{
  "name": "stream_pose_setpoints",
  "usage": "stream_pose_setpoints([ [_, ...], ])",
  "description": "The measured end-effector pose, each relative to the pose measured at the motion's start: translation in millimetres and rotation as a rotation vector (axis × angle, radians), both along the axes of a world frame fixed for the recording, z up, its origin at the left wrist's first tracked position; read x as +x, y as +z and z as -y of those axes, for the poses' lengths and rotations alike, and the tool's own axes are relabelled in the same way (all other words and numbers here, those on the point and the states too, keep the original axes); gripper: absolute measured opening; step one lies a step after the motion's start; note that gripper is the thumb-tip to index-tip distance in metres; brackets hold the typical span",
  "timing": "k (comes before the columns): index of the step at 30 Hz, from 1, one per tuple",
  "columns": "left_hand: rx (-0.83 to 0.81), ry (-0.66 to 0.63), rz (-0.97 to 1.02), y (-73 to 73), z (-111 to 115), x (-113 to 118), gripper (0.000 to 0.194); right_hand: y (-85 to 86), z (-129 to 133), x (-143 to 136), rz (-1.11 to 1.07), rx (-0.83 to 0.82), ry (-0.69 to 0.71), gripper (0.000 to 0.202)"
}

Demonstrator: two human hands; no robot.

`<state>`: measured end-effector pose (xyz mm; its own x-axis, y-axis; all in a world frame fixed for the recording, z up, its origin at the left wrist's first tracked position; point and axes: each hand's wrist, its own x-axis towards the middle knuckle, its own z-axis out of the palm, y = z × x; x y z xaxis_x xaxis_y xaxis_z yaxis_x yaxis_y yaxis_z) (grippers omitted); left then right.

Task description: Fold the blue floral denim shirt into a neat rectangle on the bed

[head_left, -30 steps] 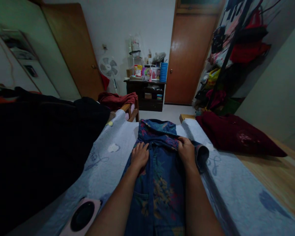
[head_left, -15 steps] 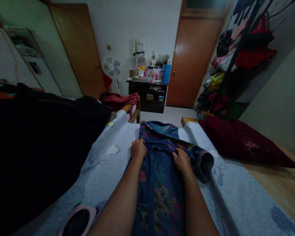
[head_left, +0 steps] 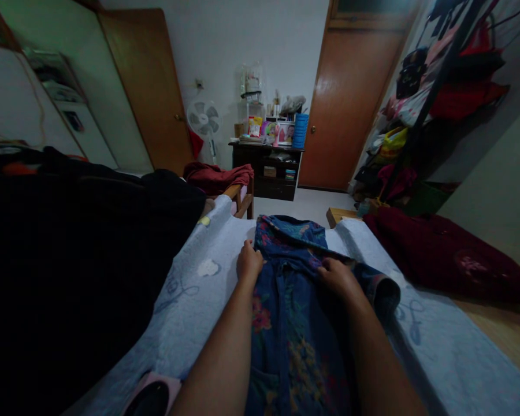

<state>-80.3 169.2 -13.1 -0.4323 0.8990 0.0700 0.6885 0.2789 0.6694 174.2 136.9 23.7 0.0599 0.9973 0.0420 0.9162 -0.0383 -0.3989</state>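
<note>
A blue garment with a floral print (head_left: 303, 323) lies lengthwise on the light blue bed cover (head_left: 199, 300). Its far part is folded over, and one sleeve sticks out to the right with its cuff open. My left hand (head_left: 248, 263) grips the garment's left edge, near the fold. On the right side, my right hand (head_left: 338, 277) has its fingers closed on the fabric beside the folded sleeve. Both forearms reach over the garment from below.
Dark clothing (head_left: 78, 260) covers the left side. A maroon cushion or cloth (head_left: 450, 257) lies at the right. A pink-rimmed object (head_left: 153, 396) sits near the bottom. Beyond the bed are a fan (head_left: 204, 118) and a dark cabinet (head_left: 264, 173).
My right hand has moved a little to the right with the fabric, and the sleeve has shifted right. The view has turned slightly left. Both hands keep their hold.
</note>
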Motion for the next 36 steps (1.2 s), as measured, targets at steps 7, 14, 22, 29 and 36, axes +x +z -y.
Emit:
stream_pose_setpoints([
  [7, -0.022, -0.021, -0.051, 6.2, 7, 3, 0.042, 28.3, -57, -44, -0.038, 0.229, -0.005, 0.045],
  [14, 0.002, -0.019, -0.074, -3.0, 2, 1, 0.036, -1.5, -71, -39, -0.107, 0.193, -0.162, 0.029],
  [22, -0.042, -0.004, -0.131, 2.0, 2, 3, 0.031, -6.7, -74, -37, -0.262, 0.247, -0.188, 0.044],
  [29, -0.030, -0.018, -0.153, 3.0, 4, 5, 0.029, 11.7, -62, -63, -0.229, 0.417, 0.022, 0.045],
  [36, 0.053, -0.051, -0.117, 0.0, 4, 6, 0.034, -8.8, -57, -82, -0.035, -0.023, 0.315, 0.045],
])
